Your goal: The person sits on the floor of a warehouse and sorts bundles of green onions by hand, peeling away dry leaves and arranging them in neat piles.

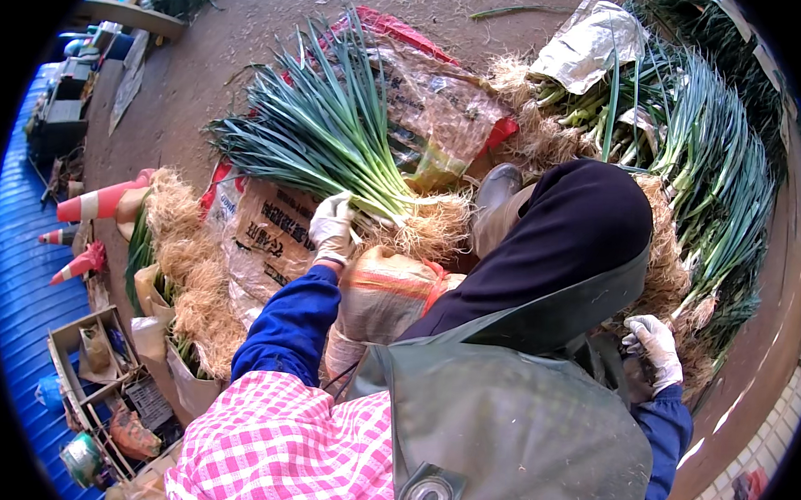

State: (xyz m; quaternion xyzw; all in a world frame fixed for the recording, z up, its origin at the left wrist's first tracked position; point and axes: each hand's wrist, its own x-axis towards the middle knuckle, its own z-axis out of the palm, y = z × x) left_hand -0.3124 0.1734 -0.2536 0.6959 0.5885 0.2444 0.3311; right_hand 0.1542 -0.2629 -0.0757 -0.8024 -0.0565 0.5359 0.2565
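Note:
My left hand [332, 228], in a whitish glove, is at the near edge of a spread bunch of green onions [352, 134], by the pale stalks. Its fingers are bent, and whether they pinch a stalk I cannot tell. The bunch lies on printed plastic sacks [441, 94], leaves to the upper left, roots [435, 228] beside my boot. My right hand [654, 348], gloved too, is low at the right beside my apron, close to the roots of a large heap of green onions [698, 189]. Its fingers are curled, and what they may hold is unclear.
A bound woven sack [392, 293] lies before me. More rooty bundles [198, 288] stand at the left, by traffic cones [104, 197] and a wooden crate [67, 363] with odds and ends. A white bag [587, 44] covers part of the right heap. My boot [500, 191] rests by the roots.

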